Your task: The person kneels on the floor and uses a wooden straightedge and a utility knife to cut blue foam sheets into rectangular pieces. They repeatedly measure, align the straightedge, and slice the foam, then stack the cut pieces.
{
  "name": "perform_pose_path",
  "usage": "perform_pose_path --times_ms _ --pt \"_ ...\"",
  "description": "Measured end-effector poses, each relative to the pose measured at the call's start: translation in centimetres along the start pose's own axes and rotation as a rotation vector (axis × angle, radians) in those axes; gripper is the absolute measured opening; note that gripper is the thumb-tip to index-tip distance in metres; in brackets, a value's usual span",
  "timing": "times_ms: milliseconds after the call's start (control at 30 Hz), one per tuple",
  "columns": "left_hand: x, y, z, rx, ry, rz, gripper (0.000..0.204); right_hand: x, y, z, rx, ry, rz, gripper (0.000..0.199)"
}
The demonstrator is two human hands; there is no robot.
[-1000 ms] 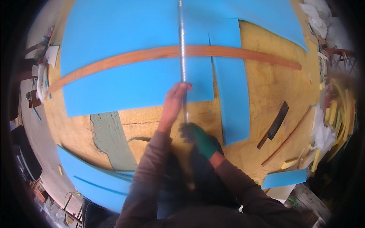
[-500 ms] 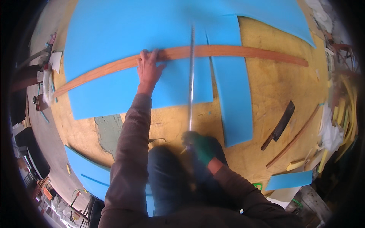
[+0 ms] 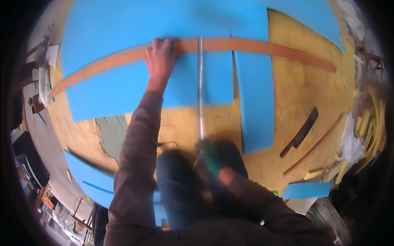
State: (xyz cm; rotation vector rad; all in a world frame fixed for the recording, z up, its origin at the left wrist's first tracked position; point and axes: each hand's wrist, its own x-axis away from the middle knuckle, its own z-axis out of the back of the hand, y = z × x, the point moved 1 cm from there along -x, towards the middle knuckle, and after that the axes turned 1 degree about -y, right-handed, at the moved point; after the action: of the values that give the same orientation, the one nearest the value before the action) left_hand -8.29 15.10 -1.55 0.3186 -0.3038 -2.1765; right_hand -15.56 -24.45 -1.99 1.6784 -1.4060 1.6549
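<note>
A large blue foam sheet (image 3: 123, 96) lies on a yellow-brown wooden surface. Across it runs a long reddish-brown wooden strip (image 3: 111, 62). My left hand (image 3: 160, 61), bare, presses on this strip left of its middle, its fingers curled over the far edge. My right hand (image 3: 211, 158), in a green glove and blurred, is closed round the near end of a long thin metal rod or blade (image 3: 200, 90). From between my knees the rod points away over the foam to the strip, where its far end shows. A narrower blue foam piece (image 3: 256, 102) lies to the right, beside a gap.
Right of the foam lie a black strip (image 3: 305, 127) and a thin brown wooden strip (image 3: 314, 143). Yellow foam offcuts (image 3: 369, 123) and white plastic (image 3: 352, 143) are heaped at the right edge. Another blue foam piece (image 3: 88, 178) sits at the lower left.
The metal rod has been drawn back toward me; its far end, formerly beyond the wooden strip, is now at the strip. My left hand stays on the strip. The whole view has shifted slightly.
</note>
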Motion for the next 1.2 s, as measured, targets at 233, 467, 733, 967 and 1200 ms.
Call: perform_pose_path --times_ms 233,467,733,967,1200 --pt "0.2 -0.7 -1.2 0.008 0.044 -0.016 0.045 -0.8 -1.6 0.7 -0.03 -0.031 -0.105 0.011" --pt "0.5 -1.0 -1.6 0.01 0.029 -0.011 0.05 -1.4 -2.9 0.5 0.004 0.012 -0.175 0.008" --pt "0.6 -0.7 -1.6 -0.031 0.011 -0.001 0.053 -1.4 -2.8 0.5 0.004 0.032 -0.154 0.009" --pt "0.7 -0.3 -1.5 -0.062 0.019 0.001 0.053 -1.0 -3.1 -0.2 -0.06 0.072 -0.139 0.011" --pt "0.7 -0.1 -1.2 -0.054 0.016 0.009 0.053 -1.6 -2.6 0.3 -0.053 -0.003 -0.13 0.011"
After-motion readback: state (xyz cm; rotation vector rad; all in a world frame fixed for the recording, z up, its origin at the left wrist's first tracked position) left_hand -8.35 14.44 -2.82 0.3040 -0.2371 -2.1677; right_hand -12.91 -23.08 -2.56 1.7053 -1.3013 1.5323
